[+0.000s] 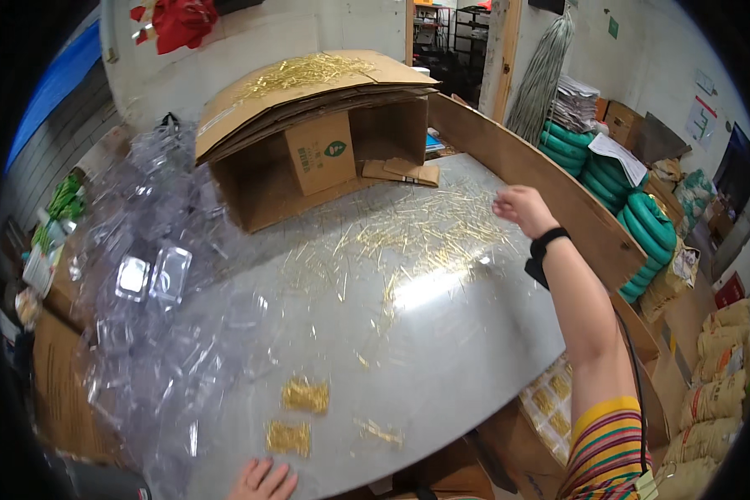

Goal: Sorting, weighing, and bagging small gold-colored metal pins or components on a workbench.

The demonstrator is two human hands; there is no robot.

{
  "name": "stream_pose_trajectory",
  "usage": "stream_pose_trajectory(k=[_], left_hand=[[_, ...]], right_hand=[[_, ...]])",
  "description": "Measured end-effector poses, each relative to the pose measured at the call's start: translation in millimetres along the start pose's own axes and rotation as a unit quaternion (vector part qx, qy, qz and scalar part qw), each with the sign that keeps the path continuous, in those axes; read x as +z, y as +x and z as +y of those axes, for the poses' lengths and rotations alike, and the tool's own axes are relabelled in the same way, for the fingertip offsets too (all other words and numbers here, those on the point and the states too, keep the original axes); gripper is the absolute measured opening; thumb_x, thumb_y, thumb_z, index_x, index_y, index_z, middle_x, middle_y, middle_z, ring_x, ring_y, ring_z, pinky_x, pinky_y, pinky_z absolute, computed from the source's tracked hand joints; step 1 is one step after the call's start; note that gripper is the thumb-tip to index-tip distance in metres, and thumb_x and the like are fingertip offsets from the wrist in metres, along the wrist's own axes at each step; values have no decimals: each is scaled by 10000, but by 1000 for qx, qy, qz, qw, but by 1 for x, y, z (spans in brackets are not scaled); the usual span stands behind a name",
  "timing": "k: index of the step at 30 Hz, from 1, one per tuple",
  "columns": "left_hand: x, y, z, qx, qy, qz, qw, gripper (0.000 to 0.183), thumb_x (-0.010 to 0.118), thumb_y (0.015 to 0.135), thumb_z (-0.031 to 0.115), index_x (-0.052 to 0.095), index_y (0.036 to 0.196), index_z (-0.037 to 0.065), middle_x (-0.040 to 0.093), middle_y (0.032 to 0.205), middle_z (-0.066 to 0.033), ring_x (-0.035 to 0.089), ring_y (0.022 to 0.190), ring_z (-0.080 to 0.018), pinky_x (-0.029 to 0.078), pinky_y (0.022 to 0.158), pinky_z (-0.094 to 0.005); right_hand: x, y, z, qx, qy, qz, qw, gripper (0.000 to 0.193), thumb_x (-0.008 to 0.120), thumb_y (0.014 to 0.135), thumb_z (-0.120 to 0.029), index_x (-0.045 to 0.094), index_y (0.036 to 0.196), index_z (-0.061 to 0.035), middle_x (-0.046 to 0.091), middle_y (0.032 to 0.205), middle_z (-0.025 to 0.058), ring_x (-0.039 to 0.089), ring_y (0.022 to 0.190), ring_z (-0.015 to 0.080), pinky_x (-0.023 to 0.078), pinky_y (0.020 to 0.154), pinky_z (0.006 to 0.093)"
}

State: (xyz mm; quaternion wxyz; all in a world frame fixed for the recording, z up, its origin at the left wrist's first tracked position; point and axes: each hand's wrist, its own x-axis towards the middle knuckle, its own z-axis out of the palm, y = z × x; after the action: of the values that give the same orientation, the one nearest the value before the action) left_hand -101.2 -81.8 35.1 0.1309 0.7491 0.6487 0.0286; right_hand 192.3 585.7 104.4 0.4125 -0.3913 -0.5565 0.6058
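Observation:
My right hand [521,208] is stretched to the far right of the grey table, its fingers curled closed above scattered thin gold-coloured strips [425,229]. Whatever those fingers hold, if anything, is too small to make out. At the near edge my left hand [262,481] lies with fingers extended and nothing in them. Just beyond it are two small clear packs of gold strips, one nearer [288,437] and one farther [305,395]. A few loose strips [379,431] lie to their right.
Clear plastic boxes [171,275] heap up along the left side. An open cardboard box [258,187] stands at the back, gold strips on its top. A wooden board [542,192] borders the right edge. Below it, a tray [550,404] holds several gold-filled packs.

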Motion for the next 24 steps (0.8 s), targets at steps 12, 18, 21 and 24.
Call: stream_pose_trajectory(k=[12,18,21,24], left_hand=[[1,-4,-1,16,-24,-95,995,795,614,868,610,538,1453,77,481,1495,-211,411,1369,-484,285,1134,-660],[3,3,2,8,-40,-50,998,687,640,847,625,678,1260,77,607,1327,-172,545,1208,-414,400,1015,-621],[3,1,3,4,-56,-70,996,647,664,837,609,688,1223,89,622,1286,-145,551,1184,-392,406,1009,-610],[7,-7,5,3,-45,-93,995,626,669,851,591,679,1232,95,624,1278,-134,548,1181,-390,403,1015,-620]], right_hand=[[74,249,89,111,145,145,973,186,594,1004,-70,563,1127,66,675,962,153,687,774,220,602,644,284],[68,296,82,87,124,136,979,222,552,1030,-94,551,1186,63,690,996,152,684,777,197,585,633,282],[68,313,82,110,104,125,981,224,492,1041,-56,506,1223,73,675,1040,188,697,815,212,590,683,280],[66,337,86,65,135,84,985,195,475,1041,-50,491,1192,74,674,1045,206,700,812,215,588,697,273]])
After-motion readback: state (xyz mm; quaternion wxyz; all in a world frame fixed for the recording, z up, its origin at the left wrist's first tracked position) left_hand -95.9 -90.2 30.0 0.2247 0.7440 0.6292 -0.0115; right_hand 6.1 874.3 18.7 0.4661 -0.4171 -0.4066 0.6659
